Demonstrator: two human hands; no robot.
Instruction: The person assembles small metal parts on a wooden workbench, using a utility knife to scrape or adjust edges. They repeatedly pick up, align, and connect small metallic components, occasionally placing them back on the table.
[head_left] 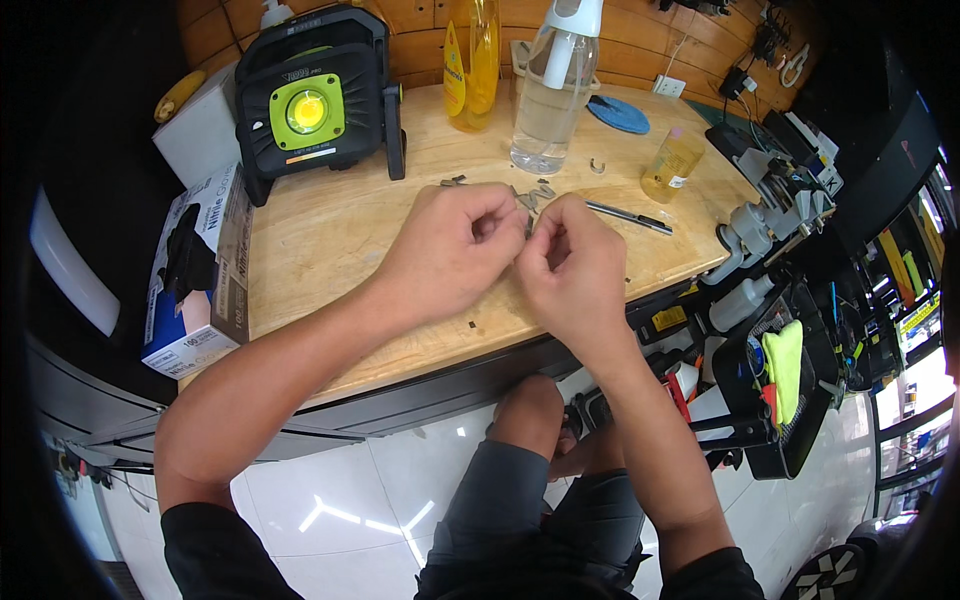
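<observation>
Pinching a dark piece [528,228], left fingers [492,200] and right fingers [566,214]; leftward, printed glove box [205,325].

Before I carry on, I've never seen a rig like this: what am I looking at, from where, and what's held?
No machine here: these are a person's bare left hand and right hand. The one picture comes from a fisheye camera worn on the head, looking down, so straight edges bend. The hands meet, pinching a small dark piece, mostly hidden, above a wooden tabletop. On it are a work lamp, glove box, yellow bottle, clear spray bottle, pen and some small loose pieces.
</observation>
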